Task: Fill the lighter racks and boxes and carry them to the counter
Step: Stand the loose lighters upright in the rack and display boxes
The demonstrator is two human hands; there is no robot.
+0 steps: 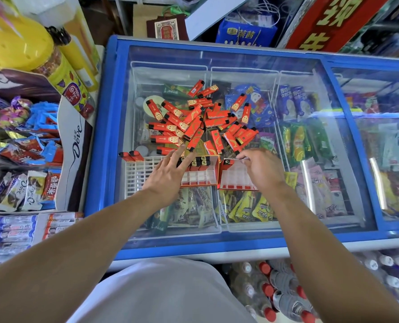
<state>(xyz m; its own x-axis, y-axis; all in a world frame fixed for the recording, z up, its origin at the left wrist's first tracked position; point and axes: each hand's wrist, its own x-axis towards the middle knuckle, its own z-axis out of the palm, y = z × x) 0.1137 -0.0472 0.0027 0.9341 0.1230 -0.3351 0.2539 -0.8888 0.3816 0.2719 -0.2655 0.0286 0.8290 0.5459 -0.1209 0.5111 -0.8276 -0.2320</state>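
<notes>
A heap of several red lighters (200, 122) lies on the glass lid of a blue freezer (105, 127). In front of it stand a white grid rack (137, 177) holding two lighters at its far left, a red box (204, 173) with several lighters in its back row, and a second red box (237, 179) with one lighter. My left hand (168, 173) reaches over the first box, fingers straight, its fingertips at the near edge of the heap. My right hand (261, 169) curls its fingers at the far rim of the second box; what it pinches is unclear.
Dove chocolate display boxes (75, 141) and loose sweets crowd the left. A yellow-lidded jar (19, 45) stands at the upper left. Bottles with red caps (275, 292) sit on the floor below the freezer. A red sign (333, 22) leans behind it.
</notes>
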